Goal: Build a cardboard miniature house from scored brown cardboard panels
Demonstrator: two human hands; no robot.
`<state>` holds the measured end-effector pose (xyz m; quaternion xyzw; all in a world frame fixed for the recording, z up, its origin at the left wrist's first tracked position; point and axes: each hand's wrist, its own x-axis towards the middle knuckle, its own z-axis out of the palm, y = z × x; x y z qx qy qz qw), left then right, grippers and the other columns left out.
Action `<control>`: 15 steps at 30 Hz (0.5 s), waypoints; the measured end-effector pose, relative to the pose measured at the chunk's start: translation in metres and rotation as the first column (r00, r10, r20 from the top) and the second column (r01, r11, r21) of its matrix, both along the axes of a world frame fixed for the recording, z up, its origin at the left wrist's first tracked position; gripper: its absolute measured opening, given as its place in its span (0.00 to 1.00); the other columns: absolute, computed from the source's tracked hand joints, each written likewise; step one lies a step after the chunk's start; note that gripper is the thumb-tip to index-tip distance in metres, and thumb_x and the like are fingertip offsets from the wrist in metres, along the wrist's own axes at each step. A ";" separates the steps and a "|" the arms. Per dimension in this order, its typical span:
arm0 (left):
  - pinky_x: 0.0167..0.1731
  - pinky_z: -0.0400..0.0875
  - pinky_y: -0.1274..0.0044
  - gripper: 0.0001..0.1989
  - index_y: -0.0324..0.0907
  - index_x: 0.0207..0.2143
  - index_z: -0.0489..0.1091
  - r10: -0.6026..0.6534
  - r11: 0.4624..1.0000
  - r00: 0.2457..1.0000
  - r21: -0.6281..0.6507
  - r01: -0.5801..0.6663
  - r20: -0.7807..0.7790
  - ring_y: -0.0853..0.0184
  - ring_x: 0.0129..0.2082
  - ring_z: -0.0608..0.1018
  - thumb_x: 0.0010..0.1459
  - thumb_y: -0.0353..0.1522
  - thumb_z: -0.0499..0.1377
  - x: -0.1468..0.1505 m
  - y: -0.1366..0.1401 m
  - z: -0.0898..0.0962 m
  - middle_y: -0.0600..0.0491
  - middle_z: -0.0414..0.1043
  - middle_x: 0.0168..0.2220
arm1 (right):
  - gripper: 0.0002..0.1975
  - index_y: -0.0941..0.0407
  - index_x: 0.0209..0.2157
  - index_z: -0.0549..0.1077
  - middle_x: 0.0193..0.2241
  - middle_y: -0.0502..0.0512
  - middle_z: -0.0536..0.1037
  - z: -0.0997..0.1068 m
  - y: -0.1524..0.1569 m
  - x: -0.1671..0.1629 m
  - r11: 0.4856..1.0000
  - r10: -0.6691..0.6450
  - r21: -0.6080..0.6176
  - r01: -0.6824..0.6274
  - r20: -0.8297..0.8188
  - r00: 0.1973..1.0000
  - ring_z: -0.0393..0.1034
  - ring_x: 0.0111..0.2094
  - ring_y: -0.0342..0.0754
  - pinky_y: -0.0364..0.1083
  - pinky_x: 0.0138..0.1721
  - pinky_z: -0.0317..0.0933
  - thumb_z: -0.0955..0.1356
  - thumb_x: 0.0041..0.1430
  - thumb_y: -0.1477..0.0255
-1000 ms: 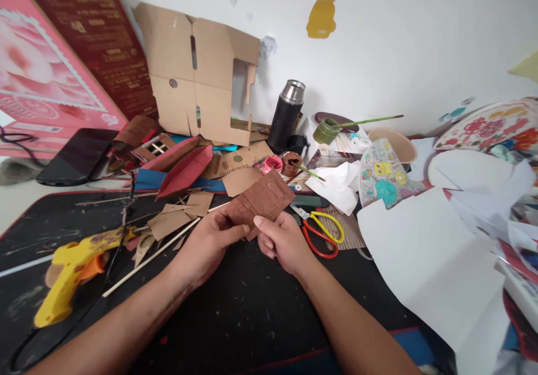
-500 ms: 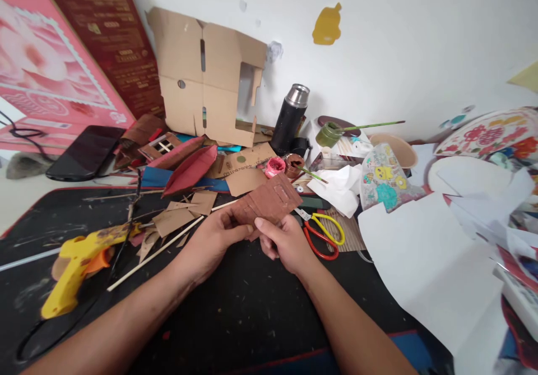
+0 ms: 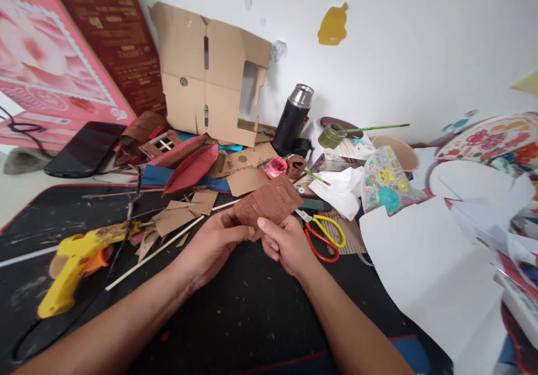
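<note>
A flat brown-painted cardboard piece [image 3: 269,198] with raised rectangular patches is held up over the black mat, tilted with its right end higher. My left hand [image 3: 218,237] pinches its lower left part, thumb lying across the near face. On the lower right edge my right hand [image 3: 286,240] grips it too, thumb on top and fingers curled beneath. Just right of that hand lie scissors [image 3: 325,232] with one yellow and one red handle. Behind the piece stand a pink paint pot [image 3: 276,167] and a brown paint pot [image 3: 296,165] with a green brush [image 3: 316,177] in it.
A yellow glue gun [image 3: 79,265] rests at left near cardboard scraps [image 3: 176,218] and a thin wooden stick [image 3: 153,254]. Farther back are a black thermos [image 3: 293,118], a phone [image 3: 84,148] and a cut cardboard panel [image 3: 185,44]. White paper [image 3: 424,263] covers the right side.
The view has shifted slightly. Both hands keep the brown cardboard piece in nearly the same pose.
</note>
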<state>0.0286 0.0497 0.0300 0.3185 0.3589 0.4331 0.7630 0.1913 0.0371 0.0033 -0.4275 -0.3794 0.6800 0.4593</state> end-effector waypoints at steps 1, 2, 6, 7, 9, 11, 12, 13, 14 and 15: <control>0.41 0.72 0.72 0.09 0.40 0.31 0.81 -0.005 1.000 1.000 0.008 0.005 -0.004 0.64 0.33 0.78 0.44 0.27 0.72 0.000 0.000 0.000 0.52 0.80 0.30 | 0.24 0.53 0.25 0.65 0.12 0.35 0.55 0.000 0.000 0.000 1.000 0.002 -0.001 -0.002 0.000 1.000 0.44 0.11 0.34 0.38 0.13 0.42 0.77 0.57 0.54; 0.41 0.71 0.72 0.09 0.40 0.31 0.82 -0.007 1.000 1.000 0.013 0.007 -0.005 0.63 0.33 0.78 0.44 0.27 0.72 0.000 0.001 0.000 0.52 0.80 0.30 | 0.24 0.53 0.25 0.65 0.12 0.35 0.55 -0.001 0.000 0.000 1.000 0.005 -0.002 -0.005 -0.002 1.000 0.44 0.11 0.34 0.38 0.13 0.42 0.77 0.57 0.54; 0.43 0.71 0.72 0.09 0.42 0.31 0.82 -0.002 1.000 1.000 0.007 0.002 0.003 0.63 0.33 0.77 0.43 0.27 0.72 0.001 0.001 0.001 0.52 0.80 0.31 | 0.23 0.54 0.27 0.67 0.11 0.35 0.55 0.000 0.000 0.000 1.000 0.021 -0.004 -0.021 -0.012 1.000 0.44 0.11 0.34 0.38 0.13 0.43 0.77 0.57 0.54; 0.43 0.71 0.71 0.09 0.42 0.30 0.82 -0.002 1.000 1.000 0.006 0.002 0.006 0.63 0.33 0.77 0.43 0.28 0.72 0.001 0.000 0.001 0.52 0.80 0.31 | 0.23 0.54 0.27 0.68 0.11 0.35 0.55 0.000 0.000 0.001 1.000 0.023 -0.005 -0.023 -0.010 1.000 0.44 0.11 0.35 0.38 0.13 0.43 0.77 0.57 0.53; 0.43 0.71 0.71 0.07 0.42 0.29 0.81 -0.006 1.000 1.000 0.008 0.006 0.011 0.63 0.32 0.76 0.43 0.28 0.72 0.000 0.000 0.002 0.53 0.79 0.29 | 0.24 0.54 0.26 0.68 0.11 0.35 0.55 0.001 0.000 0.001 1.000 0.030 -0.007 -0.030 -0.004 1.000 0.44 0.11 0.35 0.38 0.13 0.43 0.77 0.57 0.52; 0.42 0.70 0.71 0.06 0.42 0.27 0.81 -0.012 1.000 1.000 0.013 0.012 0.015 0.64 0.31 0.75 0.43 0.28 0.72 0.000 0.001 0.001 0.54 0.77 0.27 | 0.24 0.54 0.27 0.68 0.11 0.35 0.55 0.002 0.000 0.001 0.999 0.036 -0.009 -0.036 0.004 0.999 0.45 0.11 0.35 0.39 0.13 0.44 0.77 0.56 0.52; 0.42 0.70 0.72 0.05 0.42 0.26 0.81 -0.015 1.000 1.000 0.013 0.015 0.014 0.65 0.31 0.75 0.43 0.28 0.72 0.000 0.001 0.001 0.54 0.77 0.27 | 0.23 0.54 0.27 0.69 0.11 0.35 0.55 0.003 0.000 0.001 0.999 0.039 -0.011 -0.039 0.008 0.999 0.45 0.11 0.35 0.39 0.14 0.44 0.77 0.56 0.52; 0.41 0.70 0.72 0.06 0.42 0.26 0.81 -0.017 1.000 1.000 0.013 0.017 0.012 0.65 0.31 0.75 0.43 0.28 0.72 -0.001 0.001 0.001 0.53 0.77 0.27 | 0.23 0.55 0.27 0.69 0.11 0.35 0.56 0.002 0.000 0.001 0.999 0.041 -0.012 -0.041 0.012 0.999 0.45 0.11 0.35 0.39 0.14 0.44 0.77 0.56 0.52; 0.41 0.70 0.72 0.06 0.41 0.27 0.81 -0.019 1.000 1.000 0.011 0.019 0.008 0.65 0.32 0.76 0.42 0.28 0.72 -0.001 0.001 0.000 0.53 0.78 0.27 | 0.23 0.55 0.28 0.69 0.11 0.36 0.56 0.002 0.000 0.001 0.999 0.043 -0.013 -0.043 0.017 0.999 0.45 0.11 0.35 0.39 0.14 0.44 0.77 0.57 0.52; 0.41 0.70 0.73 0.07 0.41 0.28 0.82 -0.020 1.000 1.000 0.008 0.020 0.002 0.64 0.32 0.76 0.42 0.28 0.72 -0.001 0.001 -0.001 0.52 0.78 0.28 | 0.23 0.54 0.27 0.69 0.11 0.36 0.56 0.002 0.000 0.001 0.999 0.045 -0.014 -0.044 0.022 0.999 0.45 0.11 0.35 0.39 0.14 0.45 0.77 0.57 0.52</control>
